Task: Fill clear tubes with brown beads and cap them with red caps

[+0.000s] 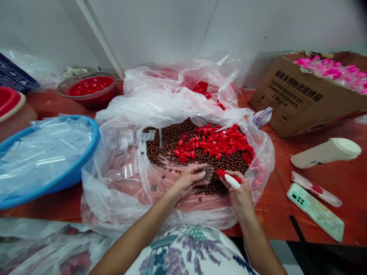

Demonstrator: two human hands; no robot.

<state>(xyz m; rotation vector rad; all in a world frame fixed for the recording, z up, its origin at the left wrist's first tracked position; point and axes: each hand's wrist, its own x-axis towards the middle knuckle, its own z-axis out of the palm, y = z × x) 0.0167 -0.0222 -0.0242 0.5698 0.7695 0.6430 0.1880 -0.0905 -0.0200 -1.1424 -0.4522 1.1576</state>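
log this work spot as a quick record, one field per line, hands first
left hand: left hand holds a small clear plastic piece
right hand: right hand holds a small red plastic piece
hands touching: no, gap between them
under hands: open translucent plastic bag with small round brown balls, a heap of red plastic pieces on top
left side: round blue plastic basin of clear plastic pieces
right side: brown cardboard box, pale cylindrical tumbler lying down, green marbled phone
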